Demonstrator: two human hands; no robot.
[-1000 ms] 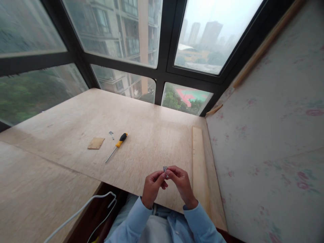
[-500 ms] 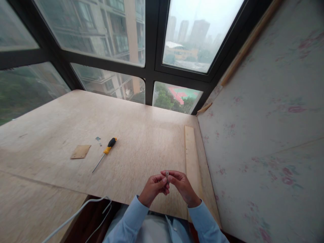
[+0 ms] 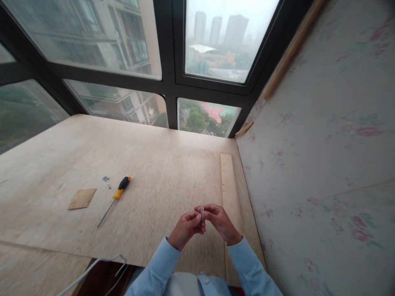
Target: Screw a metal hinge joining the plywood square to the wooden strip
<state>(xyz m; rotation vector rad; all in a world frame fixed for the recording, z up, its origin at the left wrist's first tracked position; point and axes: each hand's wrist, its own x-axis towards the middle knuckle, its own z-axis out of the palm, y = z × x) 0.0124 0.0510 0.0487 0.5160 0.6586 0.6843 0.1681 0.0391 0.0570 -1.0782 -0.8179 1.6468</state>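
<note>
With our left hand (image 3: 186,227) and right hand (image 3: 222,224) we pinch a small metal piece (image 3: 202,211) above the worktop (image 3: 173,164), near the pale board (image 3: 229,181). This looks like close handling; the next move calls for a light, steady hold.

A home high above ground is suggested by white, pink-flowered wallpaper (image 3: 311,148) at right and dark-framed glass windows (image 3: 168,53) at the far side, through which grey towers (image 3: 236,31) and green treetops (image 3: 196,119) are seen.

Floral wall (image 3: 311,139) beside dark-framed windows (image 3: 169,61)
</note>
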